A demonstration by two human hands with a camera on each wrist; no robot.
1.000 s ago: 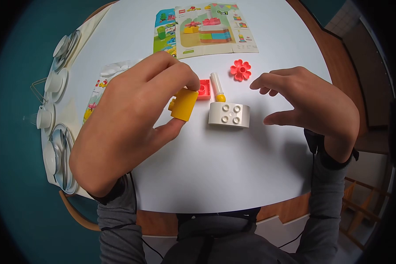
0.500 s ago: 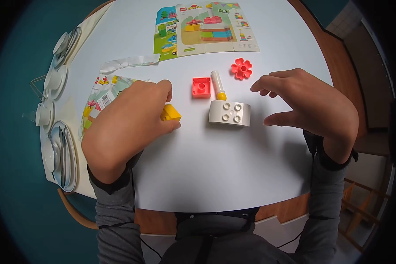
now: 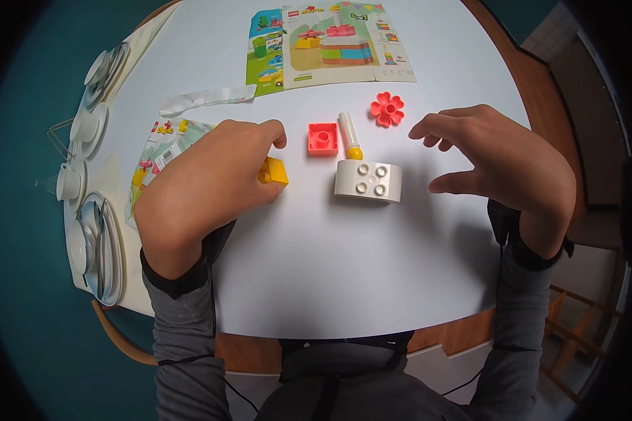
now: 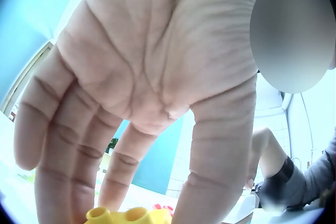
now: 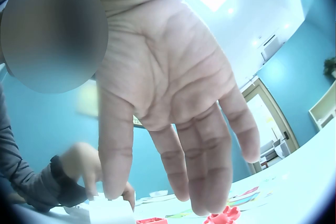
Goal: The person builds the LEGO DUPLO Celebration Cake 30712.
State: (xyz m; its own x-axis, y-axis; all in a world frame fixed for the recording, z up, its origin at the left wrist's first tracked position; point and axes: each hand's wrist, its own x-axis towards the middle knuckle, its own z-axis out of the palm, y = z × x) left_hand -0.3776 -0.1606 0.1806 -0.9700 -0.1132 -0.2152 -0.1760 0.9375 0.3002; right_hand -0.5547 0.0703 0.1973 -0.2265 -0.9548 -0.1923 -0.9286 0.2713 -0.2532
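Yellow brick [image 3: 277, 172] sits at the left of the group of toy pieces, between the thumb and fingers of your left hand [image 3: 203, 182], which appears to have it in a light pinch. The thumb lies along its near edge; the fingers' contact on its far side is mostly hidden, and you cannot tell whether the brick rests on the tabletop [image 3: 351, 281] or hangs just over it. For a good hold, press on the smooth opposite sides and leave the studs free. Set it square before loosening the fingers, since a turned brick could tip or be knocked by the thumb.

It is glossy, plain and blocky, with hollow-topped studs that face leftward, toward your palm.

To its right and a little farther off lies a coral square brick [image 3: 323, 139], hollow side showing. Just beside that is a white stick with a yellow ball [image 3: 351, 137] at its near end, then the white curved block [image 3: 368, 181] with four studs facing you. Your right hand [image 3: 502, 158] hangs to the right of that block, thumb and fingers spread, gripping nothing; avoid brushing the block with it. A coral flower [image 3: 387, 109] lies farther away, with printed booklets [image 3: 344, 45] beyond.
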